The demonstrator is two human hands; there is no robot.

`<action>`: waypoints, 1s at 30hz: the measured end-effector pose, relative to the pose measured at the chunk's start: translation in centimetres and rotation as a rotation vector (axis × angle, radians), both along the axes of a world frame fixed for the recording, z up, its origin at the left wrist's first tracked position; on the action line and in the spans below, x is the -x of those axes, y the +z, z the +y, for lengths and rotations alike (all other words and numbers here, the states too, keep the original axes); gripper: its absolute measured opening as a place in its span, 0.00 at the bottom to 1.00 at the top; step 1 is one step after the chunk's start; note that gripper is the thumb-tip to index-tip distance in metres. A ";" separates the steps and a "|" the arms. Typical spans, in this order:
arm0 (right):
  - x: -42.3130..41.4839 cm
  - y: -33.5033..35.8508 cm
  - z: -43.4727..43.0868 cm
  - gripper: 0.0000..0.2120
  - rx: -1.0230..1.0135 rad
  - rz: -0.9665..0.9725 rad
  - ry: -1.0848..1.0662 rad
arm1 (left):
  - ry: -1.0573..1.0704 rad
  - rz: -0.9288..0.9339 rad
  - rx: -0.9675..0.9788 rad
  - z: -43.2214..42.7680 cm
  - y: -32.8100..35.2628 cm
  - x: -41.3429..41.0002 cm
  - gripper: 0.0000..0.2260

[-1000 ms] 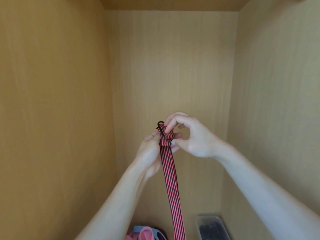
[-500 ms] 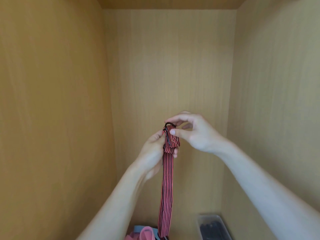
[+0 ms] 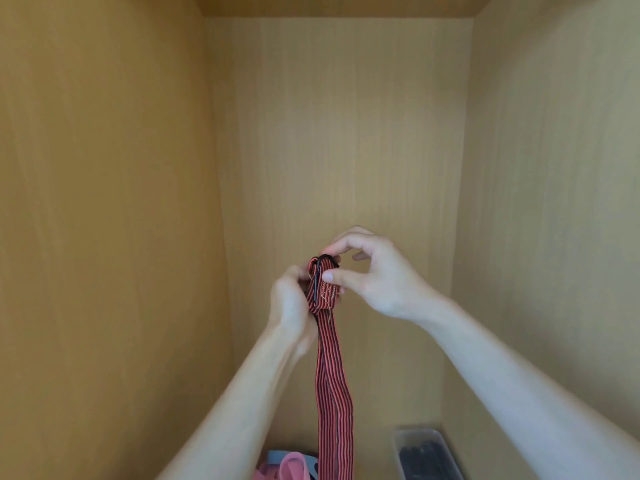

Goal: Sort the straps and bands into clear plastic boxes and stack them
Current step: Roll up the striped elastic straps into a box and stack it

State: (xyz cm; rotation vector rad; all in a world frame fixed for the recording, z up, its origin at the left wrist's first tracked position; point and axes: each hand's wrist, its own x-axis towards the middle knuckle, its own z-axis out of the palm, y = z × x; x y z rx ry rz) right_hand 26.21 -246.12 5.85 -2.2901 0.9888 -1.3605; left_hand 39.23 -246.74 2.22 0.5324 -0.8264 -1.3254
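Strap end pinched between both hands' fingers.

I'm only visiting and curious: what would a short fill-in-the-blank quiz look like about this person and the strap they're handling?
The left hand and right hand hold a strap striped red and ____. The strap hangs ____ from the hands. The clear plastic box sits to the strap's ____. The band at the bottom edge is ____ in colour.
Missing words: black, down, right, pink.
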 end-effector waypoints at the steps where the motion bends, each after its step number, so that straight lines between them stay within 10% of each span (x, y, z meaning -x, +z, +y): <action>1: -0.1 -0.1 0.0 0.10 0.014 -0.008 0.003 | 0.009 0.018 0.000 0.0 0.0 0.0 0.15; 30: -0.4 -0.9 -0.6 0.14 -0.096 0.214 0.092 | 0.118 -0.205 -0.042 -0.7 -1.0 -1.1 0.25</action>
